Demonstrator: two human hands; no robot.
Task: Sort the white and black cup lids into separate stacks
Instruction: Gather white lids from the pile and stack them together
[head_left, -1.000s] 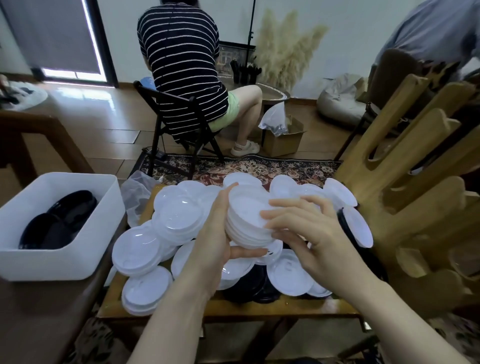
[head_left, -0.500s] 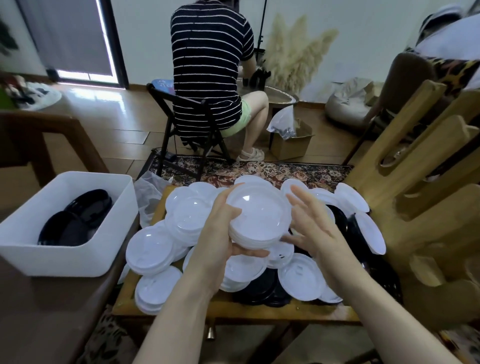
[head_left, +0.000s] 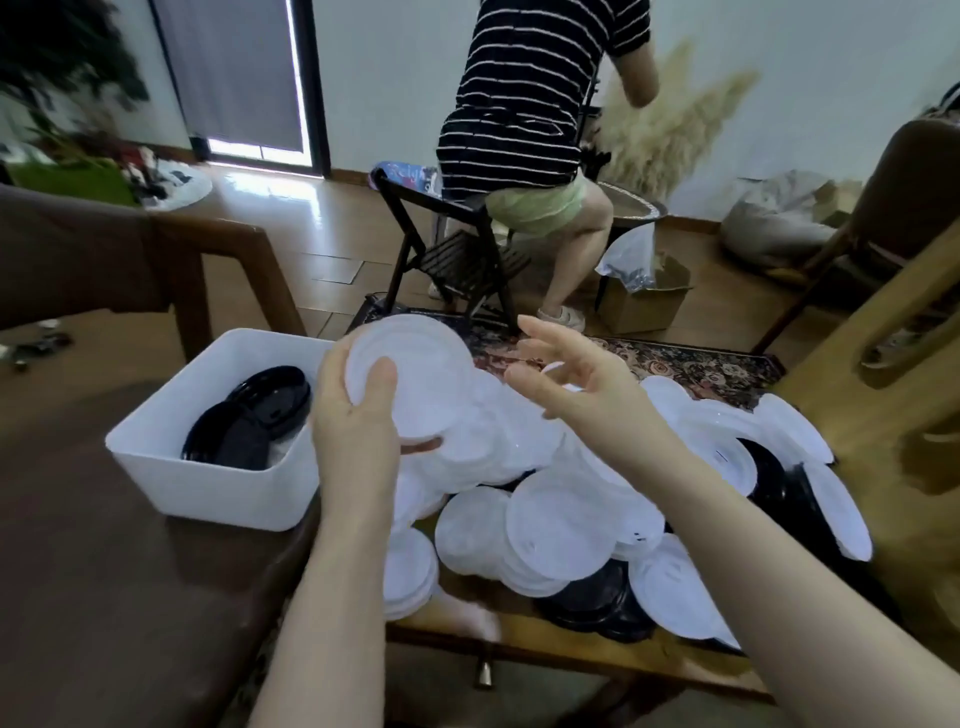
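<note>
Left hand (head_left: 358, 415) grip holds white lid stack (head_left: 410, 379), thumb on top; right hand (head_left: 576, 384) open, empty.

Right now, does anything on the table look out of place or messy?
Yes. Black lids are still buried under loose white lids on the wooden table, unsorted, while other black lids already sit in the white bin.
</note>
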